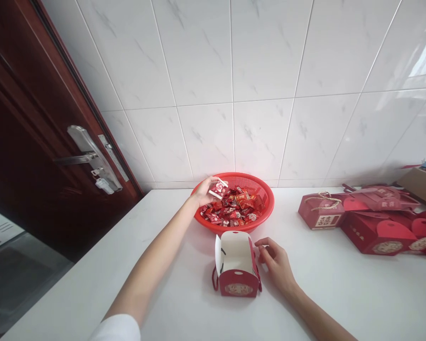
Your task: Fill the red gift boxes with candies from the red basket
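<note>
My left hand (203, 192) is closed on a wrapped candy (218, 188) with a red and white wrapper, held above the left side of a red plastic basket (269, 208). Many wrapped candies (234, 208), mostly red, fill the basket. In front of it stands a small red gift box (239, 284) with its top open, a white inside and cord handles at its sides. Nothing shows inside the box. My right hand (277, 263) is just right of the box, fingers loosely bent and apart, holding nothing; whether a fingertip touches the box wall I cannot tell.
A closed red box (321, 213) with a gold cord handle stands at the right, beside several more red boxes (379, 232). Behind them is a brown cardboard box (421, 187). White tiles line the wall at the back, and a dark red door (31, 118) is at the left.
</note>
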